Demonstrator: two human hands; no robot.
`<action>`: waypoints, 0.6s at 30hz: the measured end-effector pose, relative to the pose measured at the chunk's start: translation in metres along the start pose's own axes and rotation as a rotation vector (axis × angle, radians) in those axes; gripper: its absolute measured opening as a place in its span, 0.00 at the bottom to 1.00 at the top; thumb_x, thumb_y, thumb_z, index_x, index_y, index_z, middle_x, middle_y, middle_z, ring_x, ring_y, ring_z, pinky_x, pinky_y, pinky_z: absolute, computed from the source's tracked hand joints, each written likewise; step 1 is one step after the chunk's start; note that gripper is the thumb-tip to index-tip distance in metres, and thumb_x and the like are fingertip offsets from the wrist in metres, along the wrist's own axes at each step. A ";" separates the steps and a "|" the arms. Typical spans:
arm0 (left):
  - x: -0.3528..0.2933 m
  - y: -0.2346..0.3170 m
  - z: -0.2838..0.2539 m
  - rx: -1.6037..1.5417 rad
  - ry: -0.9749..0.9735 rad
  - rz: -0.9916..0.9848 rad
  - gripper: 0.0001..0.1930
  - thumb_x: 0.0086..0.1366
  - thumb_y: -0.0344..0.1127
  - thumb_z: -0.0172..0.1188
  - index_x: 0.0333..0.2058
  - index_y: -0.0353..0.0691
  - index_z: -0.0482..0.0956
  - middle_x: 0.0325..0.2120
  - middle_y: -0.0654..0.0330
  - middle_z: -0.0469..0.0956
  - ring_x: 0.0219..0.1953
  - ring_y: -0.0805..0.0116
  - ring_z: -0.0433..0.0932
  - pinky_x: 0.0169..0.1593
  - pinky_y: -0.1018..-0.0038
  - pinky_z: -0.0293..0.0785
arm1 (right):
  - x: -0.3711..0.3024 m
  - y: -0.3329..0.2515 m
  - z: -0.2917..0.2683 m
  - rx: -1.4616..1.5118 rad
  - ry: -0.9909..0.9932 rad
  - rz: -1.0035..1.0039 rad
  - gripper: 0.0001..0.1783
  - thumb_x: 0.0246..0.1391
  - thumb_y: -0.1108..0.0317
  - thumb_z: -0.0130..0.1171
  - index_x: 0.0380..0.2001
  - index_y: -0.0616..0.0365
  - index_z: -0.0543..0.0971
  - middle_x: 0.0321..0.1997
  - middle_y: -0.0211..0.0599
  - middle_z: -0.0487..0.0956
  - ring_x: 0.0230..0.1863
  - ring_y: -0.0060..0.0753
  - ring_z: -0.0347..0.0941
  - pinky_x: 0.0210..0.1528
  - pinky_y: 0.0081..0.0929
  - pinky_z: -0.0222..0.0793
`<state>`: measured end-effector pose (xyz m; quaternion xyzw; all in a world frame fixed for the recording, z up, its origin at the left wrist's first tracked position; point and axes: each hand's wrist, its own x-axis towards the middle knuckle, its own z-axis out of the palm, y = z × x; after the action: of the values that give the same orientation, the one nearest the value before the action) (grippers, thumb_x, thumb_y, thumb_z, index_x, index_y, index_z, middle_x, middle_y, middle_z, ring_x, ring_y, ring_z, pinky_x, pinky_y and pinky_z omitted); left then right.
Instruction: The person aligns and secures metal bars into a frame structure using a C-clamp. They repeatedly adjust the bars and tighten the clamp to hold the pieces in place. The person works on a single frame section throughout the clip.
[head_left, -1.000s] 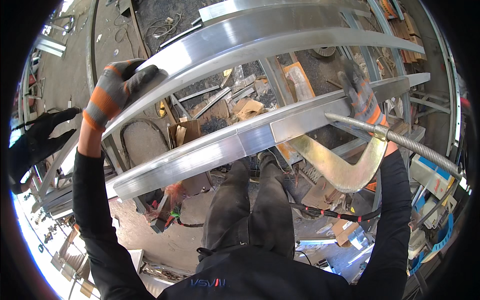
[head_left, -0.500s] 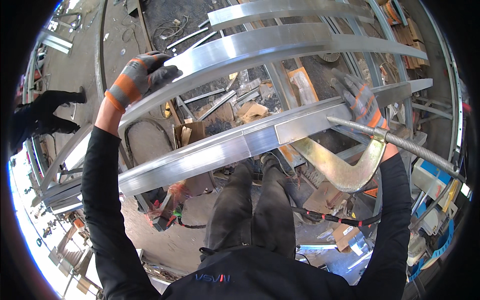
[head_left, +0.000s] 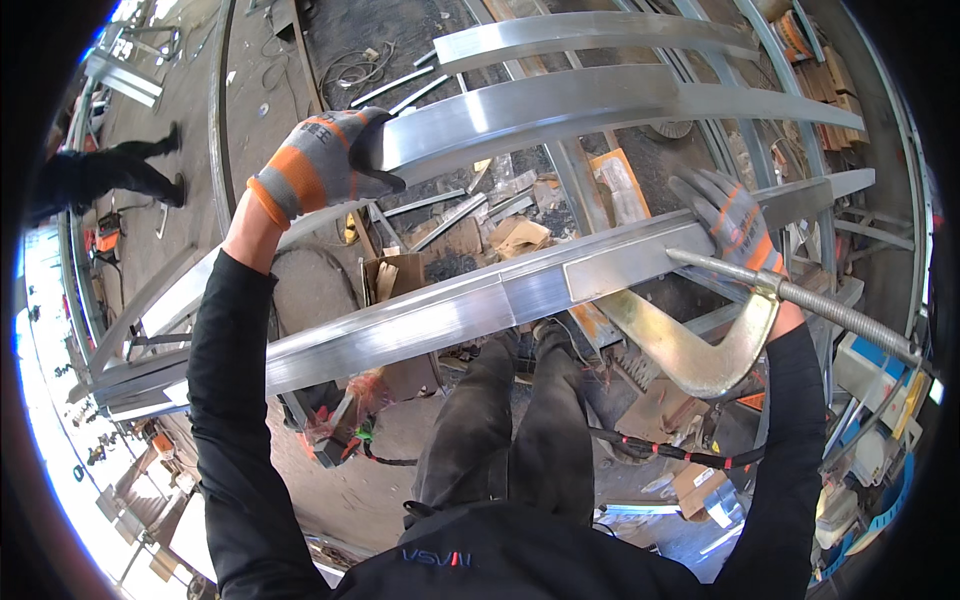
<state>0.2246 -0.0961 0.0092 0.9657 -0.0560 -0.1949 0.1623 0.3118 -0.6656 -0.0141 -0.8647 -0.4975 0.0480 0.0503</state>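
Observation:
My left hand (head_left: 325,160), in a grey and orange work glove, is closed over the long silvery metal beam (head_left: 530,108), its thumb on the near side and its fingers on the far side. Closer to me runs a second metal beam (head_left: 400,320), with a flat metal plate (head_left: 620,262) against its side. A large brass-coloured C-clamp (head_left: 690,350) sits at that plate, its threaded screw (head_left: 845,312) reaching out to the right. Just beyond the screw, my gloved right hand (head_left: 735,225) lies on the near beam with its fingers stretched out. Nothing shows in its grasp.
Another metal beam (head_left: 600,35) lies farther off. Metal offcuts and an open cardboard box (head_left: 395,275) litter the floor below. A dark cable (head_left: 680,452) runs by my legs. At the far left is another person's dark-clothed leg (head_left: 110,170).
My left hand has shifted right along the far beam and now wraps it more fully. My right hand stays at nearly the same spot on the near beam. The other person's legs have moved.

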 end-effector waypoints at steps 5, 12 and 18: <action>-0.008 0.011 0.009 0.153 0.140 0.058 0.46 0.58 0.50 0.91 0.71 0.40 0.81 0.45 0.54 0.89 0.44 0.55 0.89 0.51 0.62 0.86 | 0.007 -0.006 -0.009 0.020 0.009 -0.045 0.51 0.51 0.41 0.80 0.74 0.58 0.82 0.76 0.50 0.82 0.76 0.61 0.78 0.79 0.56 0.73; -0.081 0.077 0.028 -0.396 0.243 0.350 0.54 0.55 0.49 0.89 0.77 0.39 0.76 0.73 0.44 0.79 0.73 0.38 0.79 0.75 0.49 0.75 | 0.014 -0.009 -0.012 0.115 0.030 -0.061 0.49 0.51 0.43 0.80 0.71 0.62 0.83 0.73 0.56 0.82 0.72 0.67 0.79 0.75 0.58 0.75; -0.073 0.088 0.091 -0.621 -0.204 0.349 0.48 0.61 0.47 0.85 0.78 0.40 0.76 0.73 0.41 0.77 0.75 0.36 0.75 0.79 0.49 0.70 | 0.015 -0.001 -0.006 0.128 -0.013 -0.067 0.52 0.47 0.40 0.82 0.70 0.62 0.83 0.72 0.57 0.83 0.70 0.68 0.80 0.73 0.59 0.76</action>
<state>0.1176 -0.1927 -0.0146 0.8219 -0.1738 -0.2673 0.4721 0.3198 -0.6523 -0.0091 -0.8421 -0.5226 0.0836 0.1039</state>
